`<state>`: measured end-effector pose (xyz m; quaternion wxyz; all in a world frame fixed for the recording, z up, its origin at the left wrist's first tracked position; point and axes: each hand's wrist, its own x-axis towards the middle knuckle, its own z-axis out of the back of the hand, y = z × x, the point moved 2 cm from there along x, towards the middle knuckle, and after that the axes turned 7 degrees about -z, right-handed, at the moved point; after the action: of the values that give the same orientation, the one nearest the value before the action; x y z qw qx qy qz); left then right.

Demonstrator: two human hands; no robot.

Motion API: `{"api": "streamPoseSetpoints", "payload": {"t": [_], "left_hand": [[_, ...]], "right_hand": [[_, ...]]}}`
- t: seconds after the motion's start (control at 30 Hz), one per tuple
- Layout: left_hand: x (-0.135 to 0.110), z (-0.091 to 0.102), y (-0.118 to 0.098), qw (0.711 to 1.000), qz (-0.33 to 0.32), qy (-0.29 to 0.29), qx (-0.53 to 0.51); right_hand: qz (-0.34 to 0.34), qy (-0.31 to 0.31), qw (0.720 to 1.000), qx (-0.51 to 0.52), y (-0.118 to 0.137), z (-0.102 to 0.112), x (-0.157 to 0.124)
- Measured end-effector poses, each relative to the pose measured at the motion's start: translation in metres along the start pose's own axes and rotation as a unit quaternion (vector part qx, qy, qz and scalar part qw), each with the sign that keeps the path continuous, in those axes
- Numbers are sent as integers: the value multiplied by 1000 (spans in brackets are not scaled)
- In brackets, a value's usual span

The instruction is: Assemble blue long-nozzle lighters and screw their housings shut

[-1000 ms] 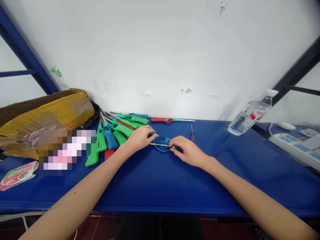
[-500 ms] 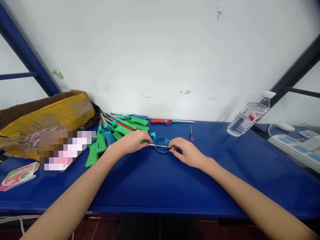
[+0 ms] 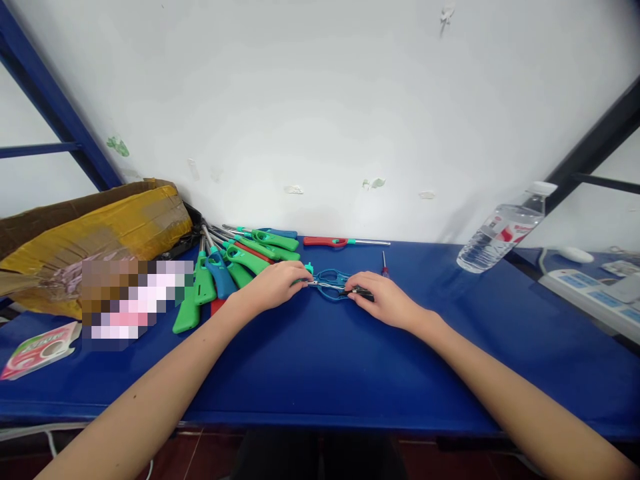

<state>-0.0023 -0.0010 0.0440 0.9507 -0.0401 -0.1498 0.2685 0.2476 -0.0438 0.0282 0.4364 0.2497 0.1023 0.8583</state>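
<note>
Both my hands rest on the blue table [image 3: 320,360] around an opened blue lighter shell [image 3: 333,285]. My left hand [image 3: 273,285] is closed, its fingertips pinching the metal tube end at the shell's left. On the other side, my right hand [image 3: 383,300] is closed on a small black part at the shell's right end. A tiny teal piece [image 3: 309,268] lies just beyond my left fingers. To the left lies a pile of green, blue and red long-nosed lighters [image 3: 235,260].
A red lighter [image 3: 340,241] and a small screwdriver [image 3: 385,265] lie near the wall. A water bottle [image 3: 500,230] leans at the right, beside a power strip [image 3: 585,297]. A taped cardboard box [image 3: 85,233] and a packet [image 3: 37,347] sit at the left.
The hands and the blue shell barely shifted; my left fingers stayed at the tube end. The view wobbled slightly.
</note>
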Motion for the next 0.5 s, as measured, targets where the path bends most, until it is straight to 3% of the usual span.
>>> {"api": "streamPoseSetpoints", "payload": {"t": [0.5], "left_hand": [[1, -3, 3, 1000, -22, 8, 15]], "right_hand": [[4, 7, 1000, 2, 0, 1, 0]]}}
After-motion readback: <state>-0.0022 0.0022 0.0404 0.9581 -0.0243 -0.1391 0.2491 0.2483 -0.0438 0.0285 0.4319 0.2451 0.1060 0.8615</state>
